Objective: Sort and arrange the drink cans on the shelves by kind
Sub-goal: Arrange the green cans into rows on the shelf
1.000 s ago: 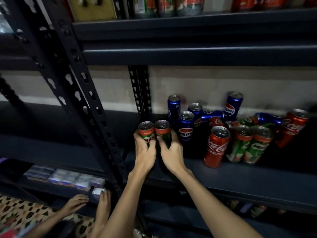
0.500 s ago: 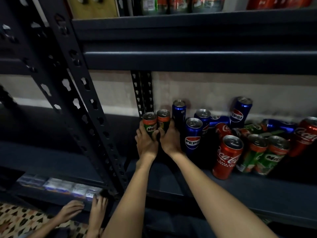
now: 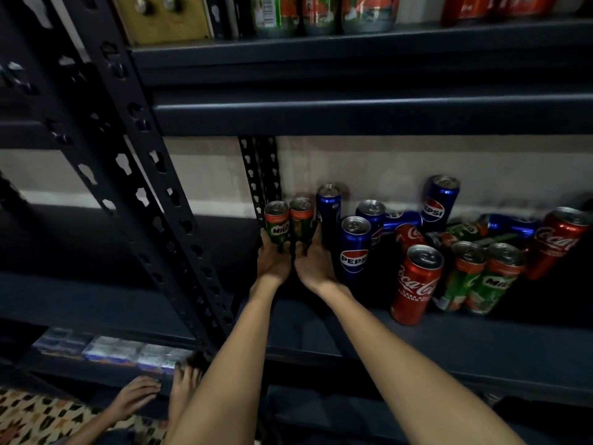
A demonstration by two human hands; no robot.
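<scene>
Two green Milo cans stand upright at the back left of the dark shelf (image 3: 449,345), by the rear post. My left hand (image 3: 274,260) grips the left Milo can (image 3: 276,221); my right hand (image 3: 313,261) grips the right Milo can (image 3: 301,218). Just right of them stand several blue Pepsi cans (image 3: 354,248), one tall Pepsi can (image 3: 328,208) against the wall. Farther right a red Coca-Cola can (image 3: 417,284) stands in front, with two more Milo cans (image 3: 491,277) leaning beside it.
A slotted front post (image 3: 167,220) rises left of my arms. The upper shelf (image 3: 353,43) carries more Milo and red cans. Another person's hands (image 3: 138,396) rest at small boxes (image 3: 112,348) on the lower left shelf. More cans lie tumbled at the back right.
Both hands have pushed the two Milo cans away from me, from near the shelf's front to the back beside the rear post. The other person's hands stay low on the left.
</scene>
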